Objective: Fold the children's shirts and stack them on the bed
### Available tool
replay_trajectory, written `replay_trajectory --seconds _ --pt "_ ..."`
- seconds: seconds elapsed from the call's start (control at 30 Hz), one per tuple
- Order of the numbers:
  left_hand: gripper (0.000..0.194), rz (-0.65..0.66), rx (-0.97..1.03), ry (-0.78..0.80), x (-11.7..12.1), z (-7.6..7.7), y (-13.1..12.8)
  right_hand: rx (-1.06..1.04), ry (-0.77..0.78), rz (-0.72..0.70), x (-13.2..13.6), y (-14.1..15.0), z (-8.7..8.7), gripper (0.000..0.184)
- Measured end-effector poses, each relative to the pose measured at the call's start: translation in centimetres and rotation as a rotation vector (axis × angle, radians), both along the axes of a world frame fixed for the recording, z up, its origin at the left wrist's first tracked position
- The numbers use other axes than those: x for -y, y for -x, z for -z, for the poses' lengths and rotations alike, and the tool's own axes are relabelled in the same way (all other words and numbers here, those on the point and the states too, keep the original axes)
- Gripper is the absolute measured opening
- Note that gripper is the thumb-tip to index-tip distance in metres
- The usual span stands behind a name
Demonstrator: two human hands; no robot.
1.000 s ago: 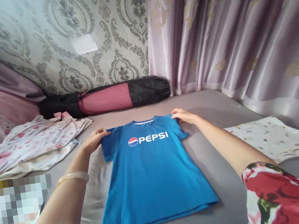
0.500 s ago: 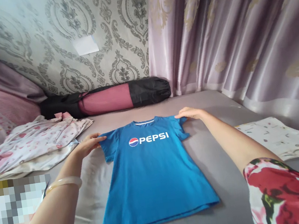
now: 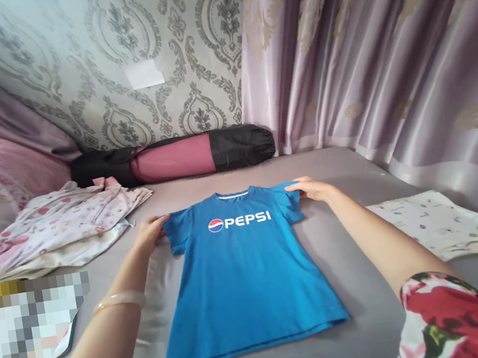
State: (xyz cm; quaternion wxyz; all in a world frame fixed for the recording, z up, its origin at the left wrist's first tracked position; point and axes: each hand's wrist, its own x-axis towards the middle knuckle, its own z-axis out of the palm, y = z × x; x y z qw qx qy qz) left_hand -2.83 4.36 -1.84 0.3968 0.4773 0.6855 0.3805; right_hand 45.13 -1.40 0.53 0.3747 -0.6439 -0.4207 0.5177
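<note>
A blue T-shirt (image 3: 245,280) with a white PEPSI print lies spread face up on the grey bed sheet (image 3: 373,326), its collar away from me and its hem toward me. My left hand (image 3: 155,233) pinches the end of the sleeve on the left. At the opposite side, my right hand (image 3: 310,189) grips the other sleeve near its upper edge, and that sleeve is creased. A pale bangle (image 3: 120,302) circles my left wrist.
Floral clothes (image 3: 61,223) are piled at the left, with a partly blurred-out item (image 3: 42,334) nearer me. A folded white patterned cloth (image 3: 438,224) lies at the right. Along the wall rests a pink roll in a black bag (image 3: 173,158). Purple curtains (image 3: 349,49) hang at the right.
The view has shifted slightly. Both hands keep hold of the sleeves, and the T-shirt lies nearly as before.
</note>
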Motion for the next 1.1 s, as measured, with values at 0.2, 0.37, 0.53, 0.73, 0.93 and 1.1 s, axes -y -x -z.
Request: replay_trajectory --seconds 0.2,0.37,0.53,0.73,0.93,1.1 --pt "0.038 -0.052 -0.077 0.002 1.6 0.2 -0.6 0.150 0.031 0.243 1.0 2.1 0.8 0.015" --pt "0.028 0.025 -0.262 -0.160 2.5 1.2 -0.9 0.409 0.021 0.273 2.0 3.1 1.1 0.017" --pt "0.028 -0.026 -0.494 -0.309 3.0 2.0 -2.0 0.760 -0.062 0.275 3.3 4.7 1.5 0.032" --pt "0.031 -0.037 -0.579 -0.342 3.3 2.5 -2.5 1.248 0.027 0.148 4.1 5.0 2.5 0.041" --pt "0.029 -0.081 -0.489 -0.272 3.0 2.2 -2.1 1.297 0.048 0.149 4.0 4.5 3.0 0.040" --pt "0.030 -0.124 -0.434 -0.276 3.1 2.5 -1.9 1.273 0.102 0.171 3.9 4.4 2.7 0.041"
